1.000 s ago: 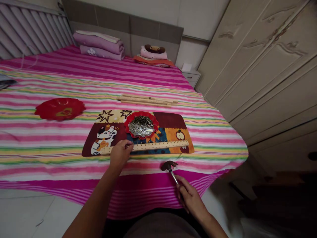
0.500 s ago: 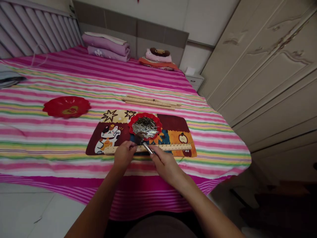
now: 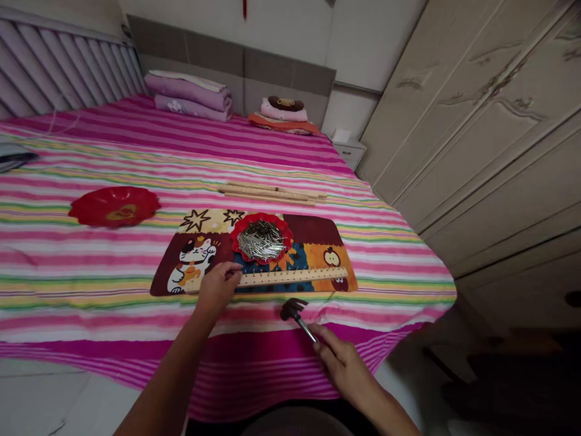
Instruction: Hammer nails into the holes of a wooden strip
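Note:
My right hand [image 3: 345, 363] is wrapped round the handle of a claw hammer [image 3: 293, 309], whose dark head hangs over the near side of the bed. A pale wooden strip [image 3: 295, 277] lies across a patterned mat [image 3: 318, 227], with small nails standing along its right part. Over the strip's left part, my left hand [image 3: 221, 281] has its fingers pinched together at the wood. Whatever is between those fingertips is hidden. Just beyond the strip sits a red scalloped bowl [image 3: 233, 237] full of loose silvery nails [image 3: 263, 241].
Several thin wooden strips [image 3: 272, 194] lie behind the mat on the striped bed sheet [image 3: 385, 242]. To the left is a red scalloped dish [image 3: 113, 206]. Folded bedding [image 3: 190, 97] rests by the headboard, and a wardrobe [image 3: 476, 121] stands along the right side.
The hammer has moved from above the strip, down and right towards me, in my right hand. My left hand stays pinched at the strip. The whole view has shifted slightly.

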A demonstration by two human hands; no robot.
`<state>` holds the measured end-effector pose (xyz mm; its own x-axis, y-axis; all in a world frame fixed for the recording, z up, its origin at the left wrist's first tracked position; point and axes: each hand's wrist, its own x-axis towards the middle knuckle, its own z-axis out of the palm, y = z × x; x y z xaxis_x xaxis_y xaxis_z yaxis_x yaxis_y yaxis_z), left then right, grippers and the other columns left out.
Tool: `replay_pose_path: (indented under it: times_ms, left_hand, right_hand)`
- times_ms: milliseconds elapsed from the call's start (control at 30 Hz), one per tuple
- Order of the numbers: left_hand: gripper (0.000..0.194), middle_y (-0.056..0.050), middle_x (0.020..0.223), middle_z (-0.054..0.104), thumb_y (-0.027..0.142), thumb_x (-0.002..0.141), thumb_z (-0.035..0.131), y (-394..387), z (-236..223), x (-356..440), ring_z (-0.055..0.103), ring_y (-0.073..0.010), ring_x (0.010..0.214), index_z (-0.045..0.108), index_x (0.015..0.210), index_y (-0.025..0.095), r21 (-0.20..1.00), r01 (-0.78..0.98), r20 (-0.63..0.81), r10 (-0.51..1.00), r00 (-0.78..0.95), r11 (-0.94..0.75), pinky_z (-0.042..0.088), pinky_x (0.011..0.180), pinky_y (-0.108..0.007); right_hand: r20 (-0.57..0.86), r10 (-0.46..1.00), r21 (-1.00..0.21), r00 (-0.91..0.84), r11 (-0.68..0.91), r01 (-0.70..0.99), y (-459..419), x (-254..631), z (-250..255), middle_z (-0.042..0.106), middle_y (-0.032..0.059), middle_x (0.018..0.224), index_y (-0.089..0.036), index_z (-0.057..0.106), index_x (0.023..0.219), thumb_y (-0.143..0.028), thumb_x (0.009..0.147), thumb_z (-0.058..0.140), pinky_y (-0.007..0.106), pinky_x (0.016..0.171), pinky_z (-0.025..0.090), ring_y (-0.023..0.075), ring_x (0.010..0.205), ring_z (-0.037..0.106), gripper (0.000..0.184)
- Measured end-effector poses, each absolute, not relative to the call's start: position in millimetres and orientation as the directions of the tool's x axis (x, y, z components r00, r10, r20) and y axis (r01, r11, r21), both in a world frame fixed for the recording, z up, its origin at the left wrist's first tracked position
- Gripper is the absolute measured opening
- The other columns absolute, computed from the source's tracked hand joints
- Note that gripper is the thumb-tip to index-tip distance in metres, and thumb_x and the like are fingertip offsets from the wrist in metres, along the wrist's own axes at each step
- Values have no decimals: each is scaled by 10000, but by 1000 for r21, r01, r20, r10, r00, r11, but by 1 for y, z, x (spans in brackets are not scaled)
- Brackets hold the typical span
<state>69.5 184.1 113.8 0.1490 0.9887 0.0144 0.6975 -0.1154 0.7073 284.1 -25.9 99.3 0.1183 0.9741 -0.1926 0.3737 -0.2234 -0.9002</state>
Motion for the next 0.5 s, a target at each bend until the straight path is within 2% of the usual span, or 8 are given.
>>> replay_pose_path:
  times_ms: [100,233,333,400,500]
  left_hand:
    - [258,-29,884,670,298,768,492,197,127,76,608,-165,783,695,897,205,633,759,83,989,125,-149,451,742,-267]
    - [295,-96,923,655,321,813,463,218,138,99,602,-225,895,712,900,189,363,901,98,971,219,-240,439,792,-314]
    - [342,-139,986,649,371,832,437,229,139,119,589,-294,956,718,891,185,196,954,62,973,221,-229,428,786,-390]
    - [333,-139,1014,653,383,820,447,234,138,129,585,-320,971,717,865,192,159,966,51,978,201,-206,418,778,-425]
    - [269,-114,980,675,318,791,463,238,134,133,602,-304,947,706,808,204,179,964,33,980,194,-197,406,772,-425]
  right_hand:
    - [-302,917,-914,260,-356,194,-46,299,62,384,-64,522,-162,571,1178,-466,823,473,206,412,257,87,439,326,478]
    - [-469,803,-876,368,-477,-76,-57,308,34,367,-101,446,-135,477,1237,-534,767,471,182,302,178,70,321,262,617]
    - [-512,781,-857,357,-490,-158,-56,308,34,417,-106,457,-149,435,1251,-521,754,483,159,264,176,55,291,257,623]
    - [-523,778,-851,348,-495,-174,-54,307,38,427,-109,459,-150,434,1237,-510,742,501,145,254,175,47,284,263,616]
    - [-536,770,-844,346,-501,-193,-53,307,42,439,-109,466,-153,439,1213,-503,737,503,130,246,172,39,276,274,594]
